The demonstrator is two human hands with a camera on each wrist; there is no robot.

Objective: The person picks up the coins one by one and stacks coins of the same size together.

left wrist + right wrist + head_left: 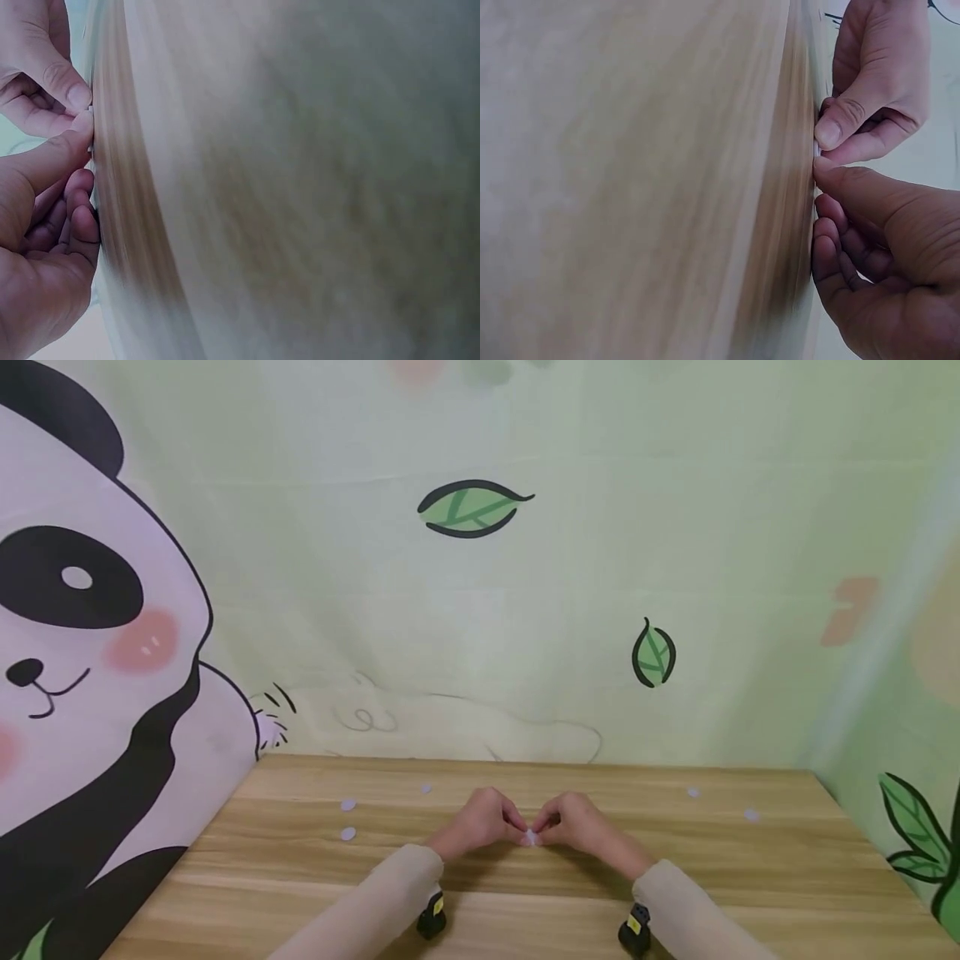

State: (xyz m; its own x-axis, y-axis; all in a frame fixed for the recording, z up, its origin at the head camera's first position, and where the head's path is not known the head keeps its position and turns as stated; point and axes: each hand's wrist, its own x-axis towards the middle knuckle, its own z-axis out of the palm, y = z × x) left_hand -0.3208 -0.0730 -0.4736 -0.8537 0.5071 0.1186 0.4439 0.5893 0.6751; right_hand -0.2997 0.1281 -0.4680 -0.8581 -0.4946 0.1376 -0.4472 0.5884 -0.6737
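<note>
Near the middle of the wooden table, both hands meet at a small, thin white piece. Its left side is pinched between thumb and fingers of my left hand. From the other side, my right hand pinches it the same way. The wrist views show the thumbs nearly touching, with only a sliver of the white piece between them; its full shape is hidden. In the left wrist view, the lower hand is my left hand, its other fingers curled in.
Small white round discs lie flat on the wooden table: three to the left, such as one disc, and two to the right, such as another disc. A printed cloth backdrop with a panda stands behind the table's far edge.
</note>
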